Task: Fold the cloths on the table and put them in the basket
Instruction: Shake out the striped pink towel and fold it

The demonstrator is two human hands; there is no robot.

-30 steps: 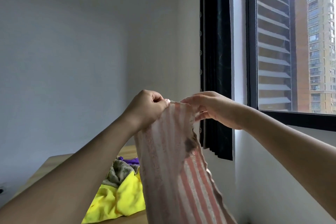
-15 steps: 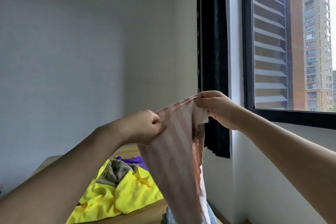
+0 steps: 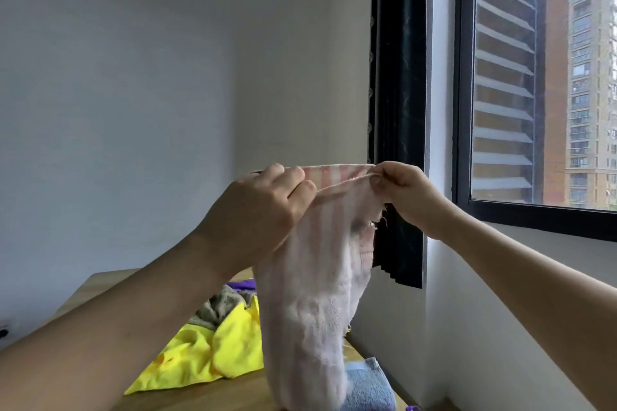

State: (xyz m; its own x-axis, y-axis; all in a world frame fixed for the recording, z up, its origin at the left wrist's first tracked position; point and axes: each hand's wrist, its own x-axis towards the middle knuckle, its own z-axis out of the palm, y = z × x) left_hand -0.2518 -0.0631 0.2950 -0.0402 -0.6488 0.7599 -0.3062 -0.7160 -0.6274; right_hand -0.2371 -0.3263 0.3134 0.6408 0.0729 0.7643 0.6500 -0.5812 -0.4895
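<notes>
Pinching pink striped towel top hem, left hand and right hand level now, left raised since before; hanging free above yellow cloth.

Soft daylight enters from the window at right; the dim room shows slight motion blur.
</notes>
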